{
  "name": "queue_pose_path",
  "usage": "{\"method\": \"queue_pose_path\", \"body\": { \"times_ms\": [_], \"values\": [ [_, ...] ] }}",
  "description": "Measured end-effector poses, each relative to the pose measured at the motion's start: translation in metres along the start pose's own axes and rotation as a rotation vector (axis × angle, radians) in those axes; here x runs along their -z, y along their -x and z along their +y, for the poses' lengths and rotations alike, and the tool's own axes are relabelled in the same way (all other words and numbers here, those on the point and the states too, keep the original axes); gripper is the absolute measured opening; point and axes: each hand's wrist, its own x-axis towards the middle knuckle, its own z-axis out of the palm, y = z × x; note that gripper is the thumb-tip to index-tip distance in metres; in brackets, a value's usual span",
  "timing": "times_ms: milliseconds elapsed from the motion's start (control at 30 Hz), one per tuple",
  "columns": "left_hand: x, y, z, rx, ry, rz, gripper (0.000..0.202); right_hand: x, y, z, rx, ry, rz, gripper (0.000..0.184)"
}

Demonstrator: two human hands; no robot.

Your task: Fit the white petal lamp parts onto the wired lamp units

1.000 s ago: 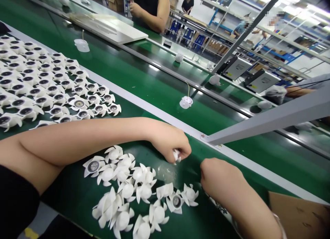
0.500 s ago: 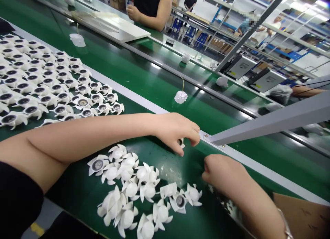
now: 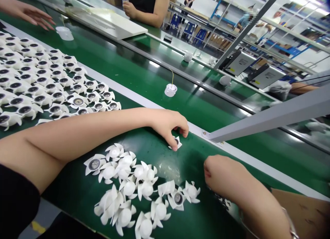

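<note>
My left hand (image 3: 170, 125) is over the green work surface, thumb and fingers curved and apart. A small white fan impeller (image 3: 177, 142) with a dark round centre lies under its fingertips; the thumb overlaps it, and I cannot tell whether they touch. My right hand (image 3: 223, 172) is closed like a fist further right, its fingers mostly hidden, and what it holds does not show. Below that hand is something black-and-white (image 3: 225, 203), partly covered. Nearer me lies a loose pile of white impellers (image 3: 129, 187), most with domed side up, a few showing dark centres.
Rows of impellers (image 3: 33, 77), dark centres up, fill the left. Beyond a pale rail (image 3: 123, 89), a green conveyor belt (image 3: 139, 74) carries a white cup-shaped part (image 3: 170, 90) with a yellow wire. A grey slanted post (image 3: 270, 115) and cardboard (image 3: 299, 211) stand right. A co-worker's hand (image 3: 33, 15) reaches in.
My left hand has shifted slightly left, baring more of the impeller under it. My right hand stays closed. The wired cups have moved left, and a co-worker's hand has appeared at upper left.
</note>
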Motion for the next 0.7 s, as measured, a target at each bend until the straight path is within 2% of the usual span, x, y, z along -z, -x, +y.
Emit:
{"method": "queue_pose_path", "body": {
  "times_ms": [133,267,433,533,700],
  "values": [
    [-0.001,0.000,-0.001,-0.004,0.002,0.013,0.045,0.003,0.001,-0.014,-0.105,0.023,-0.033,0.024],
    [-0.003,-0.001,-0.001,-0.009,-0.013,0.017,0.034,0.006,0.001,-0.025,-0.161,-0.002,-0.005,0.025],
    [-0.006,-0.003,-0.001,0.022,-0.029,0.074,0.027,0.009,-0.002,-0.020,-0.191,-0.052,0.039,0.018],
    [-0.010,-0.003,-0.001,0.005,0.029,0.110,0.032,0.009,-0.002,-0.005,-0.075,-0.127,0.172,0.013],
    [-0.021,-0.006,-0.006,-0.018,0.279,0.068,0.056,0.010,-0.014,0.014,0.308,-0.457,0.332,0.013]
  ]
}}
